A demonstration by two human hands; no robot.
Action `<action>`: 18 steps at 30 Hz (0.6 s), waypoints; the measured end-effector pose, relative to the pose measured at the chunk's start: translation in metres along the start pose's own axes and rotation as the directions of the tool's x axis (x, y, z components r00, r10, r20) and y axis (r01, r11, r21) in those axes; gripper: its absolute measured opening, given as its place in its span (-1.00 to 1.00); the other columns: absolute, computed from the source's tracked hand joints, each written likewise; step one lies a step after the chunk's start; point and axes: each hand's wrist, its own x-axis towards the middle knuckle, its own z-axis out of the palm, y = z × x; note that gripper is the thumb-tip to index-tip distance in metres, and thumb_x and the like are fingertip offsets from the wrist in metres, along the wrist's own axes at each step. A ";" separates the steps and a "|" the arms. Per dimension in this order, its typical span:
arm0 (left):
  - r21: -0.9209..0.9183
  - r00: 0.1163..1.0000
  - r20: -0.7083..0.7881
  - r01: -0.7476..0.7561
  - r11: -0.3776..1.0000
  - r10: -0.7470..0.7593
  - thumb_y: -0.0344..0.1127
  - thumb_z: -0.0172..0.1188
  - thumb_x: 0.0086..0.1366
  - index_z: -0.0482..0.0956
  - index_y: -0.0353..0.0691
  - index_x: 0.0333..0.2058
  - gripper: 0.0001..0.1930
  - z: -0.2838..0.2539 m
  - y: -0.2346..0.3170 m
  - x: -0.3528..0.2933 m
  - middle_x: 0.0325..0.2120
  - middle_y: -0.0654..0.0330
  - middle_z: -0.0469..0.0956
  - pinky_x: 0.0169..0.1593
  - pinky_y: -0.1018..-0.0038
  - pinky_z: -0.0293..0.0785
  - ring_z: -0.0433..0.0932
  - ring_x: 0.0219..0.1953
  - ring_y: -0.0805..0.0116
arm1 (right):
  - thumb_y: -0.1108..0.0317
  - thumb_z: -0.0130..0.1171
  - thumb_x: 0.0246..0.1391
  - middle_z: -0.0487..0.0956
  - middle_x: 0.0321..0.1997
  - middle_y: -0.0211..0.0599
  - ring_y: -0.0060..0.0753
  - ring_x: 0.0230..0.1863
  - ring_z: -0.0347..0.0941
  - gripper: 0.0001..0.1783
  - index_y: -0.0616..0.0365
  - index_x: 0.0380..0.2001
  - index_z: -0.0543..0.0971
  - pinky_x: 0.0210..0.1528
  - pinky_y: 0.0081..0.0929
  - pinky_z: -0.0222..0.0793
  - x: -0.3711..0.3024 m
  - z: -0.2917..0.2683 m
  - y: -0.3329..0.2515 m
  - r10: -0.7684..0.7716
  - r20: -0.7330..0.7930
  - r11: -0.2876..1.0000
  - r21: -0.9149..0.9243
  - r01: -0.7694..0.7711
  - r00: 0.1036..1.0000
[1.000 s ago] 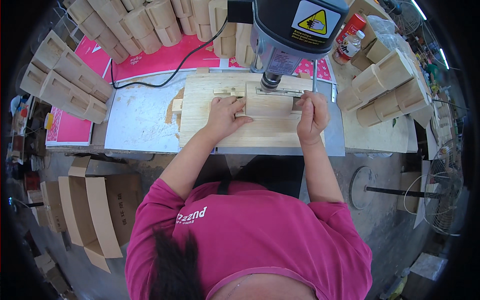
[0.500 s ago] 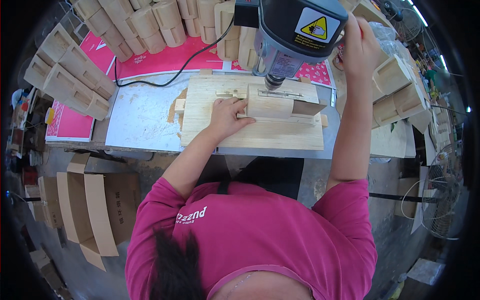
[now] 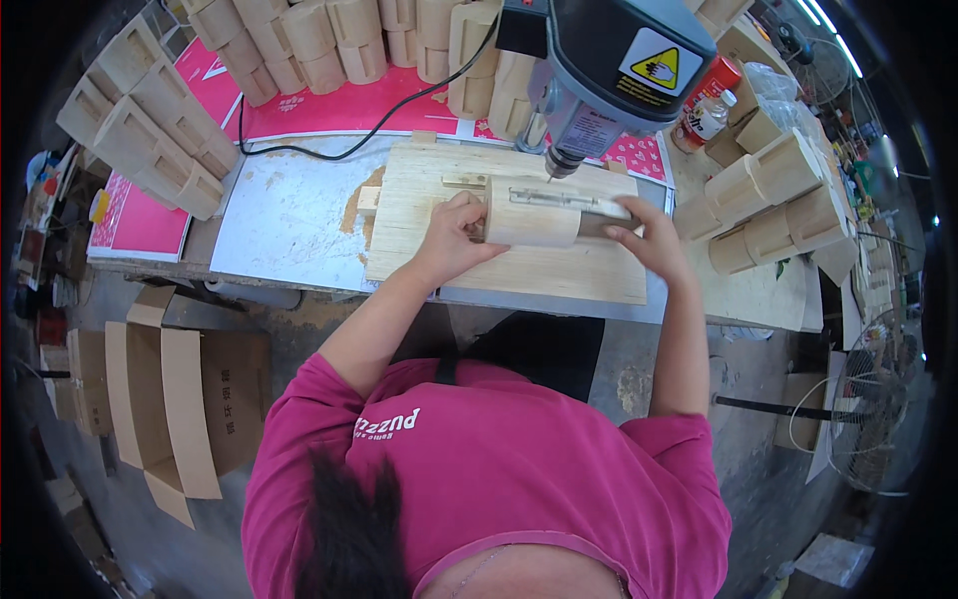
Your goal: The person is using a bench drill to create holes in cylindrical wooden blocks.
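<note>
A pale wooden cylinder [image 3: 529, 226] lies sideways on a flat wooden board [image 3: 559, 275] at the bench's middle. My left hand [image 3: 454, 240] is closed round its left end, thumb along the near side. A narrow slotted metal strip [image 3: 549, 197] runs along its top. From the cylinder's right end sticks out a grey-brown flat piece [image 3: 595, 225], pinched between the thumb and fingers of my right hand [image 3: 654, 238]. Just above and behind the cylinder hangs the drill press [image 3: 624, 65], its chuck [image 3: 565, 162] and thin bit apart from the wood.
Stacked wooden cylinders [image 3: 354, 40] line the back, with more at left [image 3: 150, 150] and right [image 3: 773, 200]. A black cable [image 3: 339, 155] crosses the bench. Bottles [image 3: 707, 118] stand right of the drill press. An open cardboard box [image 3: 190, 399] sits on the floor at left.
My right hand has come down from beside the drill press to the flat piece at the cylinder's right end. The cylinder has shifted slightly toward me, out from under the chuck.
</note>
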 end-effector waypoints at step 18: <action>-0.680 0.551 -0.177 0.531 0.506 -0.816 -0.07 0.16 0.08 0.52 -0.23 -0.36 -0.68 -0.157 0.046 -0.073 -0.70 0.39 0.38 -0.73 0.69 0.05 0.30 -0.73 0.66 | 0.30 0.17 -0.03 0.45 -0.51 -0.55 -0.75 -0.45 0.27 -0.79 0.24 -0.39 0.53 -0.38 -0.75 0.17 -0.078 0.045 -0.053 0.416 0.215 0.724 0.509 -0.465 0.884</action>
